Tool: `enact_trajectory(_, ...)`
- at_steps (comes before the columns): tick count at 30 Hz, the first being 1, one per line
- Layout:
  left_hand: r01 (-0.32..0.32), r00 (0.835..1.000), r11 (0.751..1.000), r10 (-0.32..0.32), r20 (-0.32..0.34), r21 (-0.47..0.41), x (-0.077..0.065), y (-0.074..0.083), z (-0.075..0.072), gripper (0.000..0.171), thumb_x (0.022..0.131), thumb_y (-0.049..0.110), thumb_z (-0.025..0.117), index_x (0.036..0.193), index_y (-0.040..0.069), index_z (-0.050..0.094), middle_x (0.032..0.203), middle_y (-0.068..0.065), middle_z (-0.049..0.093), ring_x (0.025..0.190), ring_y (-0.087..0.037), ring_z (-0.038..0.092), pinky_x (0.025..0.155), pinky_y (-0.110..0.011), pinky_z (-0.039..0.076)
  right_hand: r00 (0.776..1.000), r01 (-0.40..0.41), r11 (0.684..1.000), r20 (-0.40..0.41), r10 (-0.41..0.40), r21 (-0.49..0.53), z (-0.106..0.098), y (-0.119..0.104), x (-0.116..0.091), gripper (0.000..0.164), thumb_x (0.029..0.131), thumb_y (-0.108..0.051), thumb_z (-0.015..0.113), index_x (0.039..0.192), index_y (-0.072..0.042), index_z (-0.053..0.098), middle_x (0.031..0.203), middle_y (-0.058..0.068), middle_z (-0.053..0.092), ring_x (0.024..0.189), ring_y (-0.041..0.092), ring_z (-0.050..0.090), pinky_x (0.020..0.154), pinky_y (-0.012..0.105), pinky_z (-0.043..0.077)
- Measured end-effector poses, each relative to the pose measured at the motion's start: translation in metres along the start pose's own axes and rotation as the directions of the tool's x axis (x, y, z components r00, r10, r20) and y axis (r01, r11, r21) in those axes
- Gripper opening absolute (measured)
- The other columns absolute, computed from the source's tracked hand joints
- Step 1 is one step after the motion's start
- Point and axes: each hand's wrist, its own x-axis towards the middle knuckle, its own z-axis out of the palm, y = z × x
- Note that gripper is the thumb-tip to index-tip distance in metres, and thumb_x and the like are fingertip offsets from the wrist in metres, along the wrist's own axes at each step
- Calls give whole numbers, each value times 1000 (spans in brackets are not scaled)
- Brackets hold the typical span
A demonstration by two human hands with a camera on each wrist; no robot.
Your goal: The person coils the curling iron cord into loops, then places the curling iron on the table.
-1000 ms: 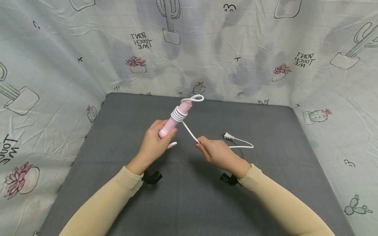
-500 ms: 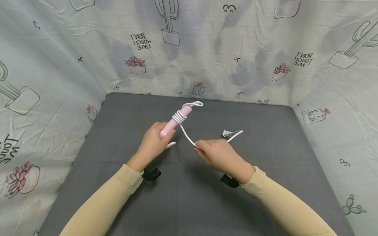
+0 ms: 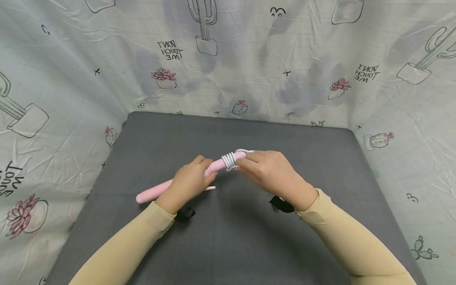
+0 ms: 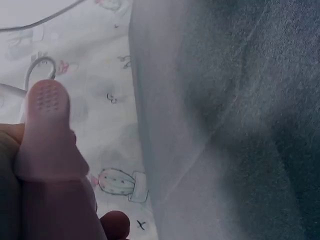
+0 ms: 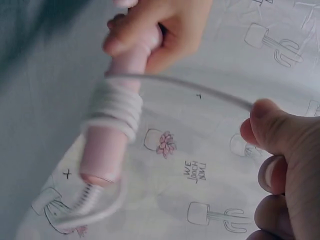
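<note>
My left hand (image 3: 190, 178) grips a pink curling iron (image 3: 153, 193) round its middle, with the barrel pointing to the left and the handle to the right. Several turns of its white cord (image 3: 229, 160) lie side by side round the handle. In the left wrist view the clip lever (image 4: 49, 117) shows its dotted thumb rest. Close to the handle's cord end is my right hand (image 3: 278, 174); the right wrist view has its thumb and forefinger pinching the cord, which runs taut from the coils. A springy sleeve (image 5: 85, 197) guards the cord where it leaves the handle.
Beneath both hands is a table with a grey cover (image 3: 228, 237). A pale cactus-print cloth (image 3: 249, 59) hangs behind the table and along both sides. Black straps (image 3: 281, 204) sit at the wrists.
The curling iron has swung flatter, its handle end lowered and its barrel now showing at left. My right hand has risen to the handle's end with the cord. The plug has left the head view.
</note>
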Motion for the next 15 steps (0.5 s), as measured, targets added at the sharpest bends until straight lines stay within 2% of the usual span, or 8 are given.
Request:
enact_trajectory(4, -68, 996, 996, 65, 56, 63, -4, 4, 3, 36, 88, 31, 70, 116, 9, 65, 102, -4, 59, 67, -17, 58, 58, -39, 50, 1000, -21, 1000, 2, 21, 5, -4, 6, 3, 16, 81, -20, 80, 82, -12, 65, 61, -5, 42, 50, 7, 32, 44, 22, 28)
enact_trajectory(7, -109, 990, 989, 99, 102, 95, -7, 6, 6, 34, 88, 31, 69, 115, 11, 65, 98, -1, 57, 64, -14, 54, 57, -37, 49, 999, -41, 999, -27, 41, 8, -6, 11, 4, 25, 78, -27, 81, 73, -13, 62, 59, -6, 38, 48, 7, 30, 43, 23, 26)
enact_trajectory(11, -163, 979, 982, 150, 136, 91, -11, 10, 10, 30, 87, 31, 69, 111, 13, 65, 90, 2, 53, 60, -11, 49, 54, -33, 45, 998, -56, 998, -36, 56, 3, -5, 19, 5, 38, 73, -35, 84, 64, -13, 53, 57, -5, 34, 46, 8, 30, 43, 24, 25)
enact_trajectory(15, -240, 963, 968, 227, 143, 77, -14, 11, 13, 28, 88, 31, 68, 110, 14, 66, 91, 2, 53, 60, -8, 49, 54, -30, 45, 998, -62, 998, -13, 62, 25, 0, 25, 4, 42, 70, -39, 83, 62, -14, 51, 57, -6, 34, 46, 7, 31, 43, 23, 26)
